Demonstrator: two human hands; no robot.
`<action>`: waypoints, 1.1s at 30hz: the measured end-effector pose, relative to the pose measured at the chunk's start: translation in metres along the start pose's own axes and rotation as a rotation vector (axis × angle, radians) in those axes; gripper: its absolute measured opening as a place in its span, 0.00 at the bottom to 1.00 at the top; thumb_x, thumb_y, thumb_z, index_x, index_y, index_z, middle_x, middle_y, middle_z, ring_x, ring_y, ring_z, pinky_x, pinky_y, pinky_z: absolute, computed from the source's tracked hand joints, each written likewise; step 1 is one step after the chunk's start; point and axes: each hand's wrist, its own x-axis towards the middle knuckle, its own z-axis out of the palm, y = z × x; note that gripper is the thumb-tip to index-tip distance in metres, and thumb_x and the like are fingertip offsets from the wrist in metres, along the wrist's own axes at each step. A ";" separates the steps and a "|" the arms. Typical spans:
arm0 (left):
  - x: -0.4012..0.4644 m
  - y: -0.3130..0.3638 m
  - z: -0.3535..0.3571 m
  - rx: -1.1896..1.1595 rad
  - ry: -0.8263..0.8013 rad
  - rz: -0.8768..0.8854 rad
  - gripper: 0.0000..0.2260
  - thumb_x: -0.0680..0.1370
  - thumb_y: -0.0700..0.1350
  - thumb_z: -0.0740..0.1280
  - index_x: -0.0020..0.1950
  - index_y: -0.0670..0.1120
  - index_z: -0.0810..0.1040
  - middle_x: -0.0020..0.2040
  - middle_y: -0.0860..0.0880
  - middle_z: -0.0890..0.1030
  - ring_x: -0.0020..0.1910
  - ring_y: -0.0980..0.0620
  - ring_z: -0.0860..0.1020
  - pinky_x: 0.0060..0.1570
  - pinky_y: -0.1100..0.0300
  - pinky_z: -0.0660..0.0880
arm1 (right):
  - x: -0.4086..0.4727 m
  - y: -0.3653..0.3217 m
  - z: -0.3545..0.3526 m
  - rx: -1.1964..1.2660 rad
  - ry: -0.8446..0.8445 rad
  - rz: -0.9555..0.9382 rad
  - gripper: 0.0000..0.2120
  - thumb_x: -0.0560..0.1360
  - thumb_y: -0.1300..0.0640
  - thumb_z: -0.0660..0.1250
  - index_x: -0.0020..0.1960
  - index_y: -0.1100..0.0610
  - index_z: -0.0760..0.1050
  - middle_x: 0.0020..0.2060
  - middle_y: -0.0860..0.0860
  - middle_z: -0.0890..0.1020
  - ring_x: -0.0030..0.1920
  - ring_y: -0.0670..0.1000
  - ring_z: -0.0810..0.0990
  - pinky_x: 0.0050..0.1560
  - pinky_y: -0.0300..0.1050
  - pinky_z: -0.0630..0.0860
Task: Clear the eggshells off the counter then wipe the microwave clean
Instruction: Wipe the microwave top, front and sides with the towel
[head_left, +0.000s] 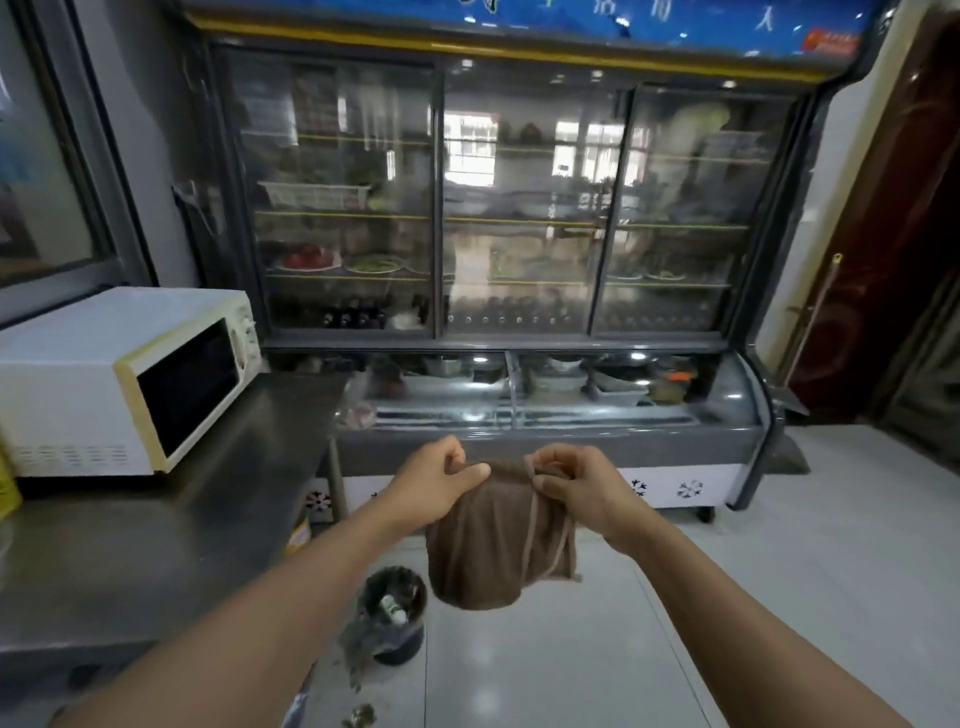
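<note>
Cloth (498, 545), brown: hangs between left hand (436, 480) and right hand (571, 486), both pinching its top edge; microwave (124, 379) on tabletop (156, 545), left.

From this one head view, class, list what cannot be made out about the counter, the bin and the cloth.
- Counter: its left part is cut off by the picture's edge.
- Bin: contents too small and blurred to identify; brown cloth overlaps its rim.
- Cloth: top corners hidden inside left hand and right hand.
</note>
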 end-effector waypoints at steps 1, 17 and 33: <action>0.006 0.005 0.009 -0.089 -0.008 -0.054 0.14 0.74 0.56 0.68 0.41 0.49 0.68 0.38 0.53 0.73 0.37 0.54 0.72 0.37 0.59 0.68 | 0.002 0.004 -0.009 0.048 0.026 0.005 0.08 0.76 0.65 0.63 0.45 0.56 0.79 0.39 0.51 0.83 0.41 0.48 0.82 0.40 0.37 0.77; 0.186 0.031 0.086 -0.826 -0.168 -0.422 0.12 0.77 0.29 0.60 0.52 0.45 0.68 0.33 0.43 0.73 0.21 0.54 0.71 0.21 0.65 0.68 | 0.138 0.084 -0.132 0.021 0.002 0.171 0.20 0.62 0.66 0.78 0.49 0.52 0.76 0.60 0.55 0.67 0.57 0.56 0.72 0.42 0.37 0.77; 0.377 0.017 0.096 -0.015 -0.081 -0.309 0.09 0.70 0.38 0.73 0.42 0.52 0.79 0.45 0.54 0.79 0.45 0.57 0.77 0.40 0.66 0.72 | 0.364 0.128 -0.190 -0.194 -0.063 0.058 0.05 0.73 0.66 0.66 0.42 0.58 0.77 0.42 0.50 0.78 0.45 0.51 0.78 0.46 0.46 0.78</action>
